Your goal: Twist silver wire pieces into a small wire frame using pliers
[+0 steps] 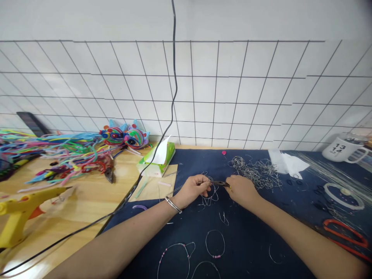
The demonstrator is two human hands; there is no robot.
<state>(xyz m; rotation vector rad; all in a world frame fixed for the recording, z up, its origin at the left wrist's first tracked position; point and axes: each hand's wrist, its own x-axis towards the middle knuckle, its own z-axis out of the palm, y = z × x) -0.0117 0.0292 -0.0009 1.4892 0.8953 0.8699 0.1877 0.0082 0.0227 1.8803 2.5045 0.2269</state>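
Meanwhile, left hand (193, 190) pinches looped wire (210, 198), right hand (241, 190) grips pliers (219, 183); white mug (340, 150) reads "13 14".

A wooden table (87, 209) held a blue cloth (250, 240) at the lower right and a yellow glue gun (20, 213) at the left.

free: blue cloth (247, 232) lay bare at centre front | ahead: wire tangle (255, 172) sat just beyond right hand (241, 190) | left: tissue box (157, 159) and black cable (136, 186) barred passage | front-left: beaded wire rings (215, 244) lay scattered | far right: red scissors (345, 232) lay
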